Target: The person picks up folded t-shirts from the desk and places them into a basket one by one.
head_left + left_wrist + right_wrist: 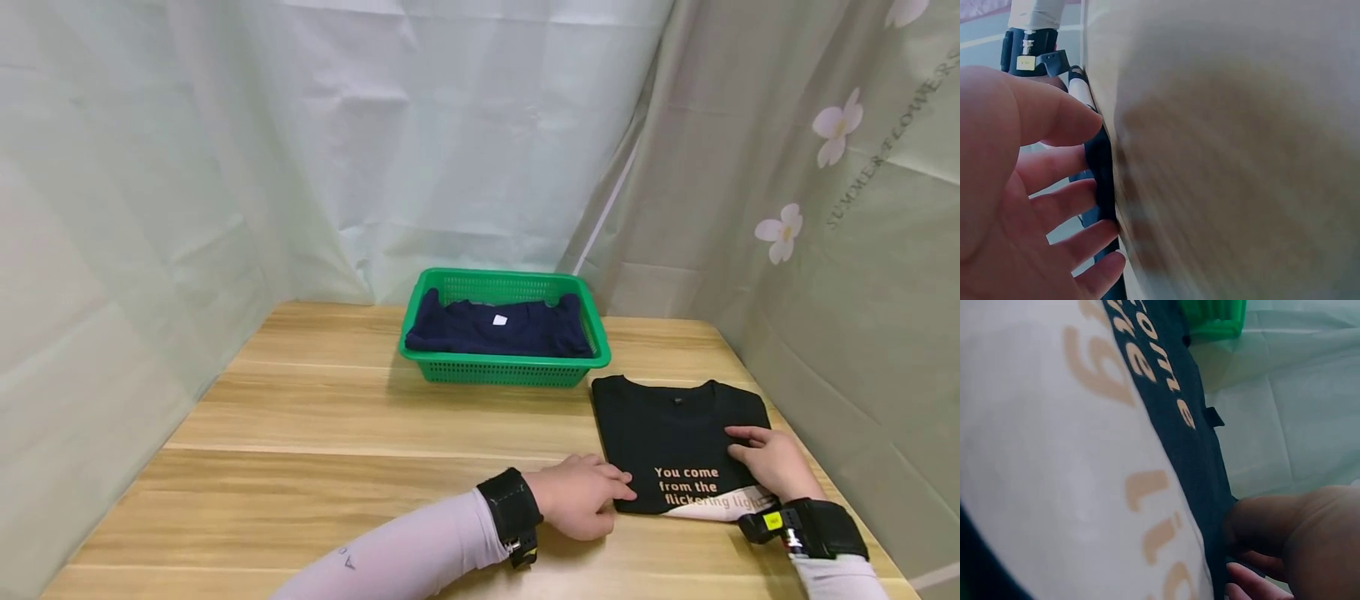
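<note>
A folded black T-shirt (660, 433) lies on the table at the right in the head view, neckline away from me, with tan lettering and a white patch along its near edge. My left hand (577, 497) rests at its lower left edge, fingertips touching the cloth. In the left wrist view the left hand's fingers (1063, 203) are spread and loosely bent. My right hand (782, 463) lies over the shirt's right side with relaxed fingers. The right wrist view shows the white patch (1054, 462) up close, and part of the right hand (1316, 534).
A green perforated basket (506, 372) stands behind, at the table's far side, with a folded navy garment (495, 335) in it. The wooden table (315, 467) stretches to the left. Pale curtains (480, 142) enclose the back and sides.
</note>
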`<action>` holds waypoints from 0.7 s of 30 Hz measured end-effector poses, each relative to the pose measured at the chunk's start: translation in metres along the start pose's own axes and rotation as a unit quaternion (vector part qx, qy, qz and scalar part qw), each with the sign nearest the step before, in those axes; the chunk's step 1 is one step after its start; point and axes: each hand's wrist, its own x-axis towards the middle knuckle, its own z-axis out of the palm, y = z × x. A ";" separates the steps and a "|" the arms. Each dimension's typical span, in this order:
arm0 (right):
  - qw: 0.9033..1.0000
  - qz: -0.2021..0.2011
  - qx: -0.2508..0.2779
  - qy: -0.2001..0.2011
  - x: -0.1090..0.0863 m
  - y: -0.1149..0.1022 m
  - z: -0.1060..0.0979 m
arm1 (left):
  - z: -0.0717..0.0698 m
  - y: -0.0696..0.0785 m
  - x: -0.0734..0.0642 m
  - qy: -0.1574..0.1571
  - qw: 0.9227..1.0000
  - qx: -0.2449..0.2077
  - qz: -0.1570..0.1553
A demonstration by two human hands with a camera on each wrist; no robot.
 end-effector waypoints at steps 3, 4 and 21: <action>1.000 -0.001 -0.004 0.002 -0.005 0.002 0.002 | 0.002 0.003 -0.004 -0.003 1.000 0.002 0.002; 1.000 0.000 -0.006 0.003 -0.006 0.002 0.002 | 0.003 0.004 -0.005 -0.005 1.000 0.003 0.003; 0.998 0.035 0.047 -0.007 -0.017 0.006 -0.007 | 0.006 0.005 -0.010 0.048 0.991 -0.115 -0.039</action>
